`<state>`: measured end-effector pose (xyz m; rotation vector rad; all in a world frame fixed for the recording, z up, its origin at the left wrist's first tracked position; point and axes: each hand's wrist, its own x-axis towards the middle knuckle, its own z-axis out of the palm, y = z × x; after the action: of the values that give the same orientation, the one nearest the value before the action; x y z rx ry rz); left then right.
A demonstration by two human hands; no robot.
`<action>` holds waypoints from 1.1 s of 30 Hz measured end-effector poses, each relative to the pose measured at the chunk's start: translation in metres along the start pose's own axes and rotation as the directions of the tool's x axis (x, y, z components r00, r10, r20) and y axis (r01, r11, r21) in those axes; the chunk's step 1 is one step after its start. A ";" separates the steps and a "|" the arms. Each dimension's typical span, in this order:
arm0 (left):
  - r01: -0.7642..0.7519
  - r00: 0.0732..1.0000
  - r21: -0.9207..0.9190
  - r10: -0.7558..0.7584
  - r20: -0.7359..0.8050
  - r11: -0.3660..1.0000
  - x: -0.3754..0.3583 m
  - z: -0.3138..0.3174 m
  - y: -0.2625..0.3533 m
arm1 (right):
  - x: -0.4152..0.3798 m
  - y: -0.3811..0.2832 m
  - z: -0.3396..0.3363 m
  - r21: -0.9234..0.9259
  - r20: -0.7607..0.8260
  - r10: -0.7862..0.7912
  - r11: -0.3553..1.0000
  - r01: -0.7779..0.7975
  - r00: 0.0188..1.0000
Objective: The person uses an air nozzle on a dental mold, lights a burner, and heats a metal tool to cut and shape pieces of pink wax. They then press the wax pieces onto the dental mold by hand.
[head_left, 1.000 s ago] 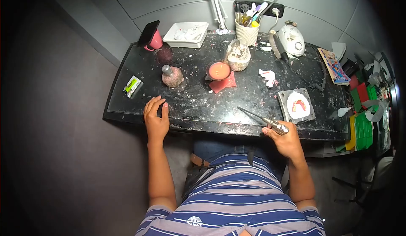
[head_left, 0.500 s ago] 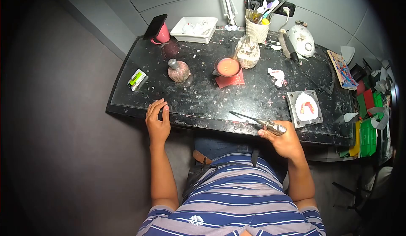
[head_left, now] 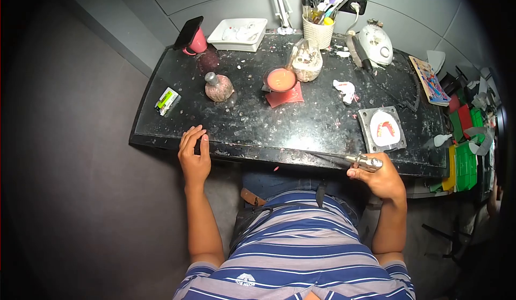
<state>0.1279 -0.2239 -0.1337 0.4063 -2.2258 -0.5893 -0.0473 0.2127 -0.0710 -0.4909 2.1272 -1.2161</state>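
Observation:
My right hand (head_left: 382, 177) is wrapped round the handle of a long thin metal tool (head_left: 367, 162), its narrow end pointing left along the table's front edge. My left hand (head_left: 194, 152) rests on the front edge at the left, fingers apart and nothing in them. Up and to the right of the tool lies a square metal mould (head_left: 398, 140) with a white cast (head_left: 385, 129) holding a red, horseshoe-shaped form. Further back, a round dish of pink material (head_left: 281, 79) stands over a pink sheet (head_left: 285, 99). A small reddish piece (head_left: 276, 169) is just below the table edge.
Across the black table (head_left: 250, 130) are a flask (head_left: 219, 87), a lighter-green packet (head_left: 167, 101), a pink mug (head_left: 197, 43), a white tray (head_left: 238, 46), a bagged pot (head_left: 307, 63), a tool holder (head_left: 318, 34), a white machine (head_left: 376, 44) and a booklet (head_left: 430, 81).
My right hand has moved right with the tool, which now lies along the front edge. The view has shifted slightly. My left hand stays on the edge.

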 end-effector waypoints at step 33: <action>-0.194 0.465 -0.021 0.111 0.879 0.981 -0.101 0.097 0.037 | -0.033 0.019 -0.013 0.066 0.074 -0.114 0.992 0.109 0.991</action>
<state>0.1155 -0.1182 -0.2330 -0.1466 -3.2603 -0.7013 -0.0325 0.2498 -0.0718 -0.6270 2.0138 -1.2990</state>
